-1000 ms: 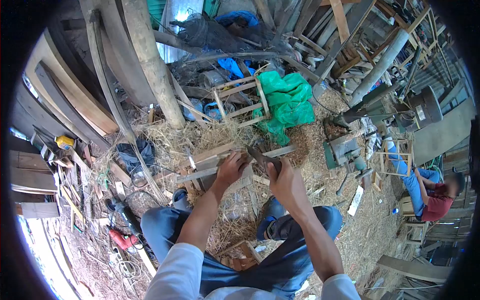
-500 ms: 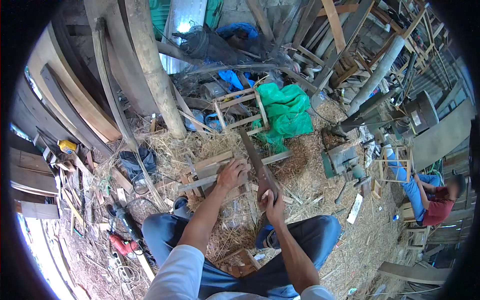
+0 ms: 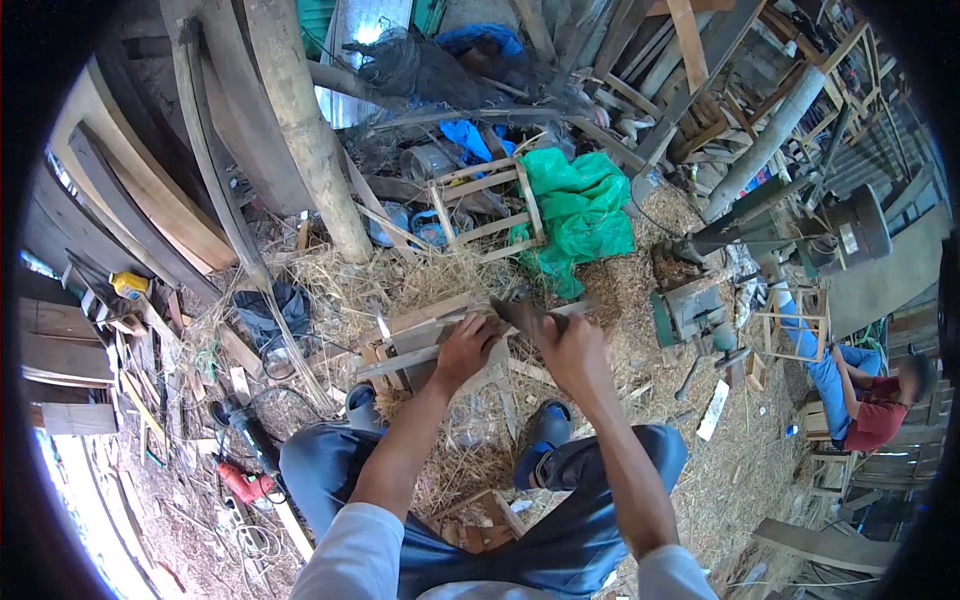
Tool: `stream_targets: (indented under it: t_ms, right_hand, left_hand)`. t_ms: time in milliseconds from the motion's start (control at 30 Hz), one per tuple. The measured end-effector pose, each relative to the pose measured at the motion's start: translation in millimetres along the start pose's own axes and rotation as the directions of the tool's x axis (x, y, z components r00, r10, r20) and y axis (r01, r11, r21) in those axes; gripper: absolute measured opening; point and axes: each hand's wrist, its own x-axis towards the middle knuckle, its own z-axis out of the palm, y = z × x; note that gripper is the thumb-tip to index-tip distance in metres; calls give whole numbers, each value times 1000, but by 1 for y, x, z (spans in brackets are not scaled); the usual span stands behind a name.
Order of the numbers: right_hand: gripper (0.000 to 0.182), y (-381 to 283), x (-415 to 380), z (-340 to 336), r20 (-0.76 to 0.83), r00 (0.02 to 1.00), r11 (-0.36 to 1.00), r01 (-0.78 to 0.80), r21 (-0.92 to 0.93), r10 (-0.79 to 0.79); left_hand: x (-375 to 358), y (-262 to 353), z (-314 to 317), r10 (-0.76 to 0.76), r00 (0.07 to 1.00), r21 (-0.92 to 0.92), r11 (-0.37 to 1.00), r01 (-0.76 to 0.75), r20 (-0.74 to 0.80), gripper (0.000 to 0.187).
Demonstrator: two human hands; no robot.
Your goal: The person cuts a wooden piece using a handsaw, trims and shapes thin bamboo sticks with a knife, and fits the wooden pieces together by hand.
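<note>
My right hand (image 3: pixel 577 352) grips the handle end of a handsaw (image 3: pixel 519 318), whose dark blade is foreshortened and partly hidden by that hand. To its left, my left hand (image 3: pixel 469 350) is closed on a pale wooden strip (image 3: pixel 400 364), which lies crosswise over low pieces of wood. Between the two hands the saw sits close beside the left fingers. Whether the blade touches the strip cannot be made out. A longer board (image 3: pixel 425 316) lies just behind the strip.
A small wooden frame (image 3: pixel 490 229) and a green plastic sheet (image 3: pixel 580 200) lie ahead. A red power tool (image 3: pixel 245 484) rests at the left on the shavings. At the right, a machine (image 3: pixel 693 312) stands near a seated person (image 3: pixel 875 412).
My right hand has moved forward and up with the saw, from near my knees to beside the strip. My left hand stays nearly in place.
</note>
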Motion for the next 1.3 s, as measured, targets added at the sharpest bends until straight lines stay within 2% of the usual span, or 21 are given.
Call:
stream_targets:
  t_ms: [67, 133, 167, 267, 333, 367, 467, 500, 567, 600, 633, 700, 767, 867, 967, 1067, 1100, 1167, 1200, 1267, 1300]
  right_hand:
    - [30, 21, 16, 49, -69, 997, 998, 31, 55, -27]
    - [32, 42, 0, 91, -129, 992, 999, -9, 34, 13]
    - [32, 43, 4, 96, -143, 990, 998, 26, 51, -18]
    - [37, 86, -38, 115, -199, 980, 984, 28, 177, 8]
    - [39, 88, -43, 117, -324, 946, 958, 63, 279, 32]
    - [44, 93, -56, 110, -34, 965, 763, -185, 620, 262]
    - [41, 113, -57, 128, -58, 953, 719, -184, 670, 297]
    - [41, 107, -61, 119, -56, 950, 718, -193, 668, 307]
    - [36, 70, -56, 71, -271, 961, 973, 10, 230, 54]
    - [36, 53, -56, 45, -269, 962, 975, 8, 223, 54]
    - [34, 37, -58, 18, -179, 980, 988, -60, 140, 84]
    - [31, 5, -59, -21, -85, 988, 991, -126, 49, 130]
    - [31, -19, -56, -44, 31, 997, 995, -67, -77, 70]
    - [32, -33, -42, -47, 68, 997, 986, -21, -166, 33]
    - [32, -30, -12, -24, -18, 1000, 998, -8, -56, 7]
    - [32, 35, 26, 90, -159, 987, 987, -26, -156, 0]
    - [32, 22, 38, 92, -168, 985, 989, 4, -145, -29]
    - [39, 20, 31, 87, -57, 996, 992, -74, -98, 69]
    - [39, 25, 26, 83, -72, 995, 992, -80, -102, 73]
    - [37, 39, 10, 84, -190, 980, 992, -34, 120, 56]
    - [38, 62, -4, 98, -191, 964, 977, -158, 142, 184]
  left_hand:
    - [1, -17, 3, -42, 999, 0, 999, 42, 13, 22]
    - [-18, -59, 45, -39, 999, 131, 990, 43, -36, 21]
    - [-24, -64, 43, 23, 999, 282, 959, -32, 35, 21]
    - [-6, -14, 5, -102, 993, 136, 986, 93, 54, 21]
    - [-11, -14, 9, -50, 998, 120, 992, 47, 25, 21]
    - [-15, -13, 9, -25, 999, 93, 995, 23, 24, 20]
    - [-5, -13, 5, 10, 1000, 56, 998, -9, -13, 20]
    - [-7, -11, 6, 9, 1000, 35, 999, -8, -29, 20]
    - [-8, -19, 11, 22, 1000, 83, 996, -22, -4, 20]
    - [-9, -24, 13, 30, 999, 139, 990, -32, 19, 20]
    - [-9, -27, 13, 144, 989, 220, 967, -131, -43, 19]
    - [-7, -19, 7, 116, 993, 139, 984, -113, -17, 17]
    - [-4, -7, -1, 85, 996, 12, 996, -85, -14, 14]
    - [-5, -10, 3, 104, 994, 64, 993, -102, -33, 19]
    - [-6, -17, 5, 161, 985, 53, 986, -159, -52, 23]
    - [-7, -18, 9, 123, 992, 64, 991, -122, -21, 26]
    - [-4, -14, 2, 95, 995, 79, 992, -94, -6, 27]
    - [-4, -11, -3, 65, 996, 90, 994, -69, 54, 29]
    - [-3, -11, -7, 70, 994, 105, 991, -78, 80, 30]
    - [-12, -32, 11, 81, 996, 135, 987, -85, 29, 32]
    - [-12, -24, 8, 38, 999, 110, 993, -41, 35, 29]
